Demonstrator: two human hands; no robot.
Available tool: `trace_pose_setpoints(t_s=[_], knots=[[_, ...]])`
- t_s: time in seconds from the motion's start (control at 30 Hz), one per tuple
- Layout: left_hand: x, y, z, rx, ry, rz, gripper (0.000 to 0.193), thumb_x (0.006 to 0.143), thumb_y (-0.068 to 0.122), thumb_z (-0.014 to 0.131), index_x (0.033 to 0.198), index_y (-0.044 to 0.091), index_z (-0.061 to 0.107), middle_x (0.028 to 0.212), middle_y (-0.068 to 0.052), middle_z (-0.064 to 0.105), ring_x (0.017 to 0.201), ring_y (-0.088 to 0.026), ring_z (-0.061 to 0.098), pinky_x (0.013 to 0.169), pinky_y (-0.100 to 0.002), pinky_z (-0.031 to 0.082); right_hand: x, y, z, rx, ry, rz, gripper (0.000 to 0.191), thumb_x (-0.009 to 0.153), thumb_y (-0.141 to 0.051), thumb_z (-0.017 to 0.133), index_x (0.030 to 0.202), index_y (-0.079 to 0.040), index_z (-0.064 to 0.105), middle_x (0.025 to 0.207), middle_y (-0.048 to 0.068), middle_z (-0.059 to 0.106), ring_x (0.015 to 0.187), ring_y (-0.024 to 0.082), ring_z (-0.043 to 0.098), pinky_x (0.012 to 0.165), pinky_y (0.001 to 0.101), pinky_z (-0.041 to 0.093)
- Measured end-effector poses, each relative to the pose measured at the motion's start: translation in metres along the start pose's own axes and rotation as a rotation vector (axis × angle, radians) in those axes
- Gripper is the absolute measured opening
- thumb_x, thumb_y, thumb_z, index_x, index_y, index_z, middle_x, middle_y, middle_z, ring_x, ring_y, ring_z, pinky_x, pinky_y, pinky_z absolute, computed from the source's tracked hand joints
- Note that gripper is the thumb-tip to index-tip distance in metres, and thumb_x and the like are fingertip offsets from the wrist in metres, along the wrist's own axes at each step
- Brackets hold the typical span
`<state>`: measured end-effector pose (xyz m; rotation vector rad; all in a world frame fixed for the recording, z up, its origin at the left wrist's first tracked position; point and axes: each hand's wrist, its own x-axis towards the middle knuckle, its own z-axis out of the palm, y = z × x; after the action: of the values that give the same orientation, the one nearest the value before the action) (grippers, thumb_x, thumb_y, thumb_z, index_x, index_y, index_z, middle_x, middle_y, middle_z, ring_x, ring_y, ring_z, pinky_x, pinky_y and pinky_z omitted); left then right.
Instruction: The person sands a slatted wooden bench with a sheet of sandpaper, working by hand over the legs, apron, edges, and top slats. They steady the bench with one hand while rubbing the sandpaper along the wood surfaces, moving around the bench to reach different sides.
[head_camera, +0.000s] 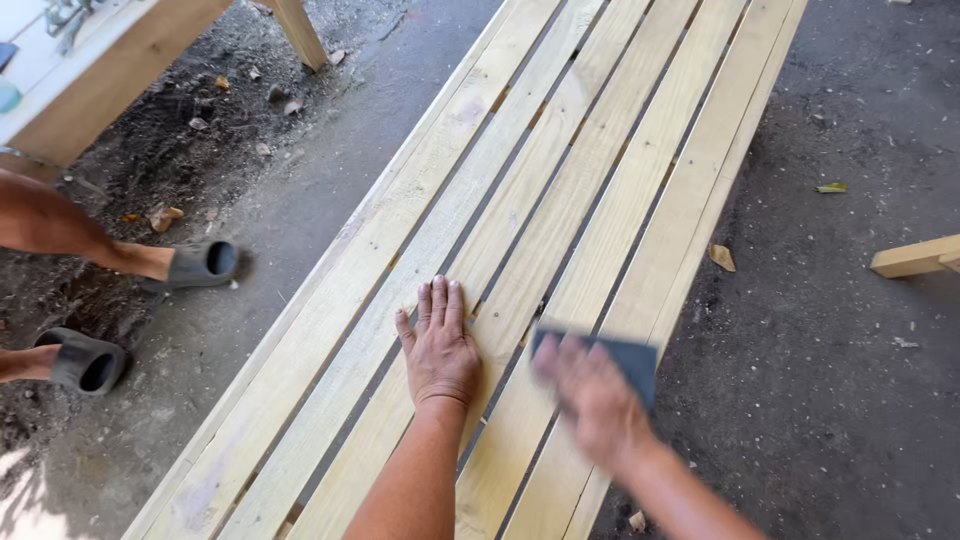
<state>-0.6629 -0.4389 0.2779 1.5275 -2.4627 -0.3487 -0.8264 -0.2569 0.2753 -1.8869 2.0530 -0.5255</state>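
Rough grey concrete floor (830, 400) runs along the right of the scene, with dark loose soil (150, 150) and scattered dry leaves at upper left. Across the middle, slanting from lower left to upper right, lies a long slatted worktop (600, 180) of pale, smooth-planed softwood, its grain running lengthwise. About six parallel slats show, with narrow dark gaps between them.

The left hand (438, 345) lies flat on the slats, palm down, fingers (440, 300) straight and held close together, gripping nothing. The right hand (590, 395), blurred by motion, presses on a dark grey rectangular sheet of sandpaper (625, 358) that lies on the slats near the right edge of the worktop, just beside the left hand. Its fingers rest over the sheet; the blur hides whether they curl round an edge.

At the left edge, another person's two feet stand on the ground in grey rubber slippers (200, 262), one nearer the worktop, one lower down. A pale wooden leg (300, 30) and a wooden frame stand at upper left. One short timber offcut (915, 256) lies on the concrete at right.
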Motion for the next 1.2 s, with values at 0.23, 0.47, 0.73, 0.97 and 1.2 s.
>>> trace_pose_setpoints(t_s=[0.23,0.47,0.73,0.97,1.2], knots=[[-0.001,0.005,-0.009,-0.059,-0.022,-0.009,0.061,0.095,0.014,0.039,0.157,0.016,0.037,0.167,-0.004,0.029,0.155,-0.023,0.019,0.123,-0.053,0.004,0.027,-0.076,-0.020,0.000,0.079,0.237,0.063,0.090,-0.020,0.058,0.152,-0.016,0.048,0.158,0.008,0.041,0.150,0.028,0.033,0.128,0.0463,0.016],[0.000,-0.002,-0.002,-0.150,0.030,0.004,0.056,0.096,0.015,0.042,0.152,0.017,0.047,0.165,-0.003,0.035,0.155,-0.021,0.023,0.125,-0.052,0.006,0.040,-0.081,-0.002,-0.076,0.133,0.124,0.064,0.090,-0.022,0.061,0.152,-0.019,0.048,0.163,0.004,0.038,0.150,0.029,0.032,0.122,0.0461,0.020],[-0.003,-0.005,0.007,-0.223,0.054,0.004,0.048,0.101,0.021,0.043,0.147,0.016,0.054,0.162,-0.004,0.041,0.154,-0.022,0.028,0.126,-0.051,0.006,0.034,-0.083,0.016,-0.149,0.053,0.141,0.064,0.089,-0.023,0.057,0.152,-0.017,0.045,0.162,0.004,0.036,0.150,0.031,0.029,0.121,0.0486,0.020],[-0.003,-0.006,0.008,-0.203,0.074,0.051,0.049,0.099,0.021,0.044,0.147,0.014,0.055,0.162,-0.006,0.041,0.153,-0.023,0.028,0.125,-0.051,0.006,0.040,-0.089,0.016,-0.150,0.118,0.194,0.059,0.096,-0.024,0.058,0.152,-0.014,0.044,0.162,0.006,0.034,0.149,0.033,0.026,0.121,0.0509,0.018],[-0.006,-0.009,0.011,-0.264,0.075,0.062,0.046,0.099,0.019,0.046,0.143,0.016,0.058,0.160,-0.005,0.044,0.153,-0.023,0.030,0.125,-0.051,0.007,0.036,-0.101,0.021,-0.170,-0.008,0.208,0.070,0.085,-0.015,0.059,0.153,-0.016,0.042,0.164,0.003,0.032,0.151,0.030,0.024,0.121,0.0497,0.016]])
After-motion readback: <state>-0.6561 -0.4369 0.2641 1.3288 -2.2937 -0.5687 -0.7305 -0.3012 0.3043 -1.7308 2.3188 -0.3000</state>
